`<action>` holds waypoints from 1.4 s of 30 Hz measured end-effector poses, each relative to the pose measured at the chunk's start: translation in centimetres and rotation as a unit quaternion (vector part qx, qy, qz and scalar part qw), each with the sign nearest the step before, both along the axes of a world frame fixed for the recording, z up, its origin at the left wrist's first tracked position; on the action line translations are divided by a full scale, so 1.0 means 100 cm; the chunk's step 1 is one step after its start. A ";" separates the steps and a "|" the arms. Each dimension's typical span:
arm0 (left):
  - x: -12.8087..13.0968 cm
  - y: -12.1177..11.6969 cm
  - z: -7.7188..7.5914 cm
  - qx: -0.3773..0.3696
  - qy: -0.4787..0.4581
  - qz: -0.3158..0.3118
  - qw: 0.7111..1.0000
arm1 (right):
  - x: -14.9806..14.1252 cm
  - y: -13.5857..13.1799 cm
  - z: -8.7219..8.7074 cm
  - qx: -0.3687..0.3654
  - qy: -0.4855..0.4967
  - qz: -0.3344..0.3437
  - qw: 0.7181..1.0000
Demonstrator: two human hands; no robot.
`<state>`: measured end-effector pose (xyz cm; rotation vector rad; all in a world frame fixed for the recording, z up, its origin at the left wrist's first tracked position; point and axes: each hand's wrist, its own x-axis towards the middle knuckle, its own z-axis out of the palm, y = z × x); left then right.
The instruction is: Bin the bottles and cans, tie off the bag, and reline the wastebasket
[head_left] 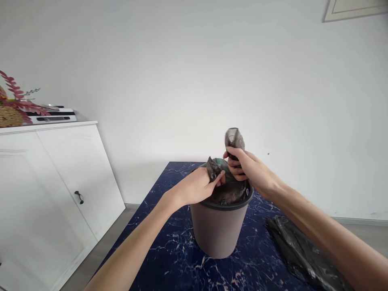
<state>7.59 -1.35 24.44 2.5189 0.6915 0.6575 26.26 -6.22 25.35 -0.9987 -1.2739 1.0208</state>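
A grey-brown trash can (pixel 218 230) with a dark rim stands upright on the table. Inside its mouth lies a thin black plastic trash bag (pixel 228 193). My left hand (pixel 201 184) is over the near left part of the rim, its fingers pinching a gathered piece of that bag. Above the right side of the rim, my right hand (pixel 242 161) is closed round another bunch of the bag, and a crumpled loop sticks up over the fist. The fingers hide part of the far rim.
The blue marble-patterned table (pixel 169 250) carries more folded black plastic bags (pixel 298 250) at the right, partly under my right forearm. At left stands a white cabinet (pixel 60 194) with a wicker basket (pixel 10 116) and pink leaves on top. A white wall (pixel 169 81) rises behind.
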 end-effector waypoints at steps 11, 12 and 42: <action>-0.007 -0.005 0.000 -0.075 -0.215 0.028 0.973 | -0.005 0.029 -0.010 -0.045 -0.216 0.131 0.967; -0.005 -0.005 -0.001 -0.100 -0.231 0.018 0.968 | -0.009 0.028 -0.009 -0.032 -0.191 0.112 0.975; 0.003 -0.014 0.025 -0.081 -0.254 -0.027 0.963 | -0.011 0.040 -0.002 0.052 -0.200 0.053 0.977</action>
